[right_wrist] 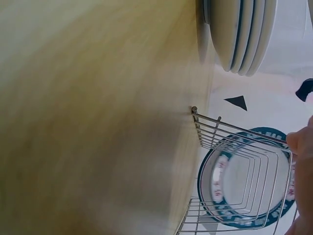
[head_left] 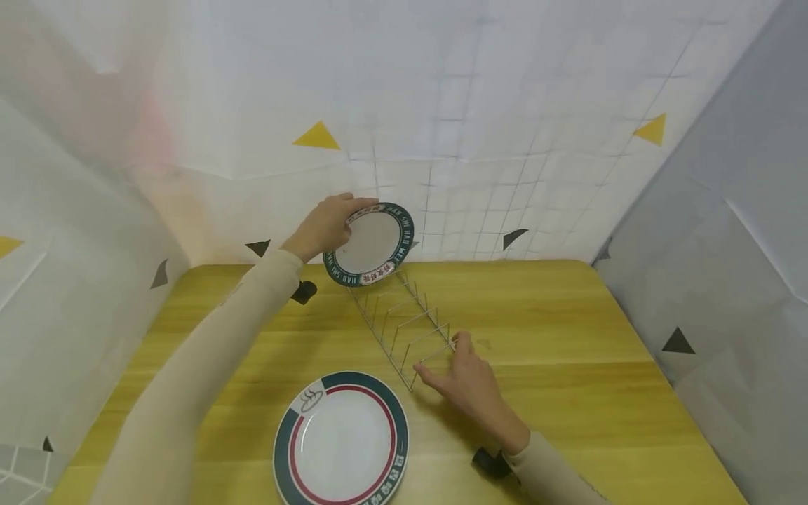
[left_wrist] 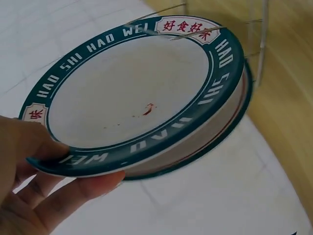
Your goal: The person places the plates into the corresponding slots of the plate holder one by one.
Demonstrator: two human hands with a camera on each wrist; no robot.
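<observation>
My left hand point(head_left: 330, 223) pinches the edge of a green-rimmed plate point(head_left: 374, 242) at the far end of a wire dish rack point(head_left: 404, 324). In the left wrist view its thumb lies on the plate's face point(left_wrist: 129, 88) and the other fingers are underneath. A second green-rimmed plate point(left_wrist: 215, 139) shows close behind, mostly hidden by the first. Near the rack's front end, my right hand point(head_left: 466, 379) holds the end wire between thumb and fingers. Through the wires, the right wrist view shows a green-rimmed plate point(right_wrist: 244, 183) at the far end.
A stack of larger plates point(head_left: 344, 445), with green and red bands, lies on the wooden table point(head_left: 555, 393) at front left; several edges point(right_wrist: 244, 36) show in the right wrist view. White sheeting point(head_left: 536, 84) with dark and yellow triangles surrounds the table's back and sides.
</observation>
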